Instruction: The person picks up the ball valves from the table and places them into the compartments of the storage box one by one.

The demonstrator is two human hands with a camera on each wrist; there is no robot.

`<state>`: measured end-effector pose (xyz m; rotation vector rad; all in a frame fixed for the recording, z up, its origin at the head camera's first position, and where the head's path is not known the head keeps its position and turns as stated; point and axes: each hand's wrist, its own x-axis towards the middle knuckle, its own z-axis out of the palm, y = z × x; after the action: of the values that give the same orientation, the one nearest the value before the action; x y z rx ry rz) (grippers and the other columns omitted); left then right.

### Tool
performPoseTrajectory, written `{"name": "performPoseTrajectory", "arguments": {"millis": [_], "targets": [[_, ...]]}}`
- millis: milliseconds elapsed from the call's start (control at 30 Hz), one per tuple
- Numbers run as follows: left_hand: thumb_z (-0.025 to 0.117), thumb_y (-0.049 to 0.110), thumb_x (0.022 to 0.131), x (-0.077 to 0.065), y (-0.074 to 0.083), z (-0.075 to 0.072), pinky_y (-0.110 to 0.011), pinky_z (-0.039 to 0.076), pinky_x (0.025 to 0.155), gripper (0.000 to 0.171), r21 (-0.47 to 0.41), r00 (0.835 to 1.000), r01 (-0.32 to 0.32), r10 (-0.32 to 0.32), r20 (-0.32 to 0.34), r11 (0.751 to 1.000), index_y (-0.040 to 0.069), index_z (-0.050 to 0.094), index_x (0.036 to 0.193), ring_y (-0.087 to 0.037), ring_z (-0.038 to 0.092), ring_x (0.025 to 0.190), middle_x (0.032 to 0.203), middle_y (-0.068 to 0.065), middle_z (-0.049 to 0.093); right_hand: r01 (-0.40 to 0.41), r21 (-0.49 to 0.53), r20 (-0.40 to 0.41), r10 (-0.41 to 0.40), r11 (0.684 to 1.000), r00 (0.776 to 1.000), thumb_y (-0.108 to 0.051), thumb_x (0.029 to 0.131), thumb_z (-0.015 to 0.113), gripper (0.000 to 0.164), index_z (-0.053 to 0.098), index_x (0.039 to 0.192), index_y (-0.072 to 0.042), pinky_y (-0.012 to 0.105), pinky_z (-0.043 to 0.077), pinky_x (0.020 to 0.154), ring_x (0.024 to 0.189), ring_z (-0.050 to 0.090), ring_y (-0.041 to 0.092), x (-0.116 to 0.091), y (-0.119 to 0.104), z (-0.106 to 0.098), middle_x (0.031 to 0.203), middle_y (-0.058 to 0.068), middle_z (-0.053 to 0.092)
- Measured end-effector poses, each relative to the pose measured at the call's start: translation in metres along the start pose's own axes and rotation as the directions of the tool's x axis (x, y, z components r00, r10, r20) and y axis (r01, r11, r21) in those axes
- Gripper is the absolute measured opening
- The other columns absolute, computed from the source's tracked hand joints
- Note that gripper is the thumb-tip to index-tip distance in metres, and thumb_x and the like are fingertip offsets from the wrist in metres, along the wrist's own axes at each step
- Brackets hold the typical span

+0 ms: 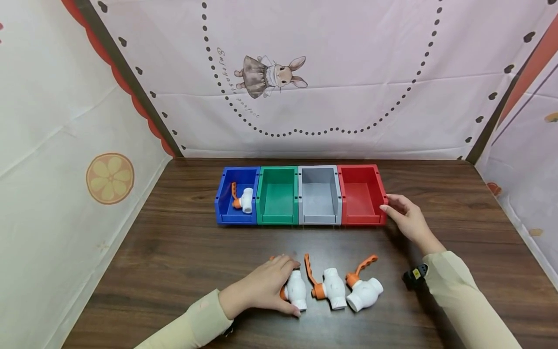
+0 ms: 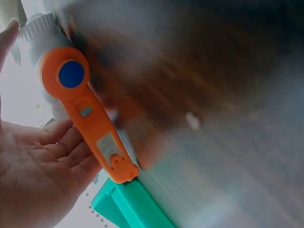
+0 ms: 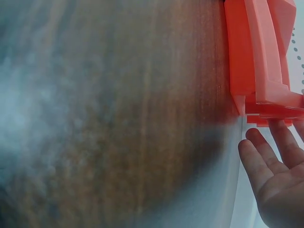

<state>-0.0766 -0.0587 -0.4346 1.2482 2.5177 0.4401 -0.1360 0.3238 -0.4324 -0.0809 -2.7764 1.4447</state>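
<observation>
In the head view my left hand spans the leftmost white ball valve on the table, thumb at its near end and fingers at its far end. The left wrist view shows this valve's orange lever handle with a blue cap, lying in front of the fingers. My right hand touches the right side of the red bin. In the right wrist view its fingers extend up against the bin's wall. Another ball valve and a tilted ball valve lie between the hands.
Left of the red bin, in one joined row, stand a grey bin, a green bin and a blue bin. One ball valve lies in the blue bin. Fabric walls enclose the wooden table.
</observation>
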Motion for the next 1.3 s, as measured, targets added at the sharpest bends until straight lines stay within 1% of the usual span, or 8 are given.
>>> {"name": "performPoseTrajectory", "arguments": {"millis": [67,133,400,500,633,667,1033,1300], "targets": [[0.069,0.065,0.073,-0.0002,0.0005,0.0006,-0.032,0.046,0.095,0.088,0.005,1.0,-0.003,0.003,0.004,1.0,0.006,0.045,0.134,-0.013,0.05,0.11,0.122,-0.003,0.053,0.0,0.004,0.0,0.0,1.0,1.0,-0.039,0.096,0.053,0.056,0.044,0.137,-0.002,0.05,0.045,0.096,0.116,0.049,0.038,0.0001,0.0004,0.0007,0.134,0.026,0.05],[0.069,0.064,0.073,-0.0003,0.0011,0.0009,-0.03,0.047,0.092,0.088,0.011,1.0,-0.009,0.009,0.008,1.0,0.005,0.046,0.134,-0.012,0.05,0.108,0.122,-0.003,0.053,-0.002,0.008,-0.001,0.002,1.0,1.0,-0.039,0.096,0.052,0.057,0.044,0.138,-0.002,0.056,0.042,0.097,0.117,0.048,0.039,-0.0001,0.0006,0.0009,0.134,0.026,0.049],[0.07,0.062,0.073,-0.0012,0.0021,0.0001,-0.027,0.048,0.088,0.085,0.028,1.0,-0.02,0.02,-0.006,0.999,0.005,0.048,0.132,-0.011,0.05,0.102,0.12,-0.002,0.054,-0.001,0.007,-0.005,0.001,1.0,1.0,-0.039,0.096,0.052,0.057,0.043,0.138,-0.001,0.056,0.042,0.098,0.117,0.048,0.04,0.0008,0.0017,0.0022,0.135,0.027,0.049],[0.069,0.063,0.074,-0.0022,0.0027,0.0005,-0.027,0.048,0.089,0.085,0.046,1.0,-0.016,0.016,-0.009,0.999,0.005,0.048,0.132,-0.011,0.05,0.101,0.119,-0.003,0.055,0.006,-0.003,-0.01,-0.006,1.0,1.0,-0.039,0.096,0.053,0.056,0.044,0.137,-0.002,0.035,0.049,0.092,0.116,0.049,0.038,0.0013,0.0021,0.0021,0.134,0.026,0.05],[0.068,0.063,0.075,-0.0034,0.0043,0.0015,-0.029,0.047,0.091,0.085,0.073,1.0,-0.008,0.009,-0.013,0.997,0.004,0.049,0.132,-0.012,0.051,0.103,0.119,-0.004,0.055,0.018,-0.011,-0.018,-0.018,1.0,1.0,-0.038,0.095,0.054,0.055,0.045,0.137,-0.002,0.013,0.043,0.08,0.114,0.05,0.035,0.0018,0.003,0.0017,0.133,0.025,0.051],[0.068,0.063,0.075,-0.0036,0.0046,0.0018,-0.029,0.047,0.092,0.085,0.077,1.0,-0.007,0.008,-0.014,0.997,0.004,0.049,0.132,-0.013,0.052,0.104,0.119,-0.005,0.055,0.021,-0.011,-0.021,-0.021,1.0,1.0,-0.038,0.095,0.054,0.055,0.046,0.137,-0.002,0.01,0.042,0.079,0.114,0.05,0.035,0.0018,0.0032,0.0017,0.132,0.025,0.052],[0.069,0.061,0.075,-0.0066,0.0077,0.0034,-0.034,0.047,0.095,0.088,0.118,1.0,-0.003,0.006,-0.029,0.993,0.0,0.047,0.134,-0.017,0.055,0.109,0.119,-0.008,0.058,0.02,-0.015,-0.035,-0.02,1.0,0.999,-0.037,0.096,0.053,0.054,0.046,0.135,-0.001,0.005,0.037,0.077,0.114,0.05,0.034,0.0003,0.0035,0.0026,0.132,0.026,0.052],[0.071,0.057,0.075,-0.0061,0.0093,0.0035,-0.035,0.047,0.096,0.085,0.122,0.999,0.006,-0.002,-0.035,0.993,-0.001,0.048,0.133,-0.02,0.056,0.111,0.12,-0.01,0.059,0.027,-0.025,-0.049,-0.029,0.999,0.998,-0.037,0.096,0.054,0.053,0.047,0.134,0.0,0.002,0.037,0.075,0.108,0.051,0.027,0.0011,0.0032,0.0041,0.128,0.026,0.055]]}}
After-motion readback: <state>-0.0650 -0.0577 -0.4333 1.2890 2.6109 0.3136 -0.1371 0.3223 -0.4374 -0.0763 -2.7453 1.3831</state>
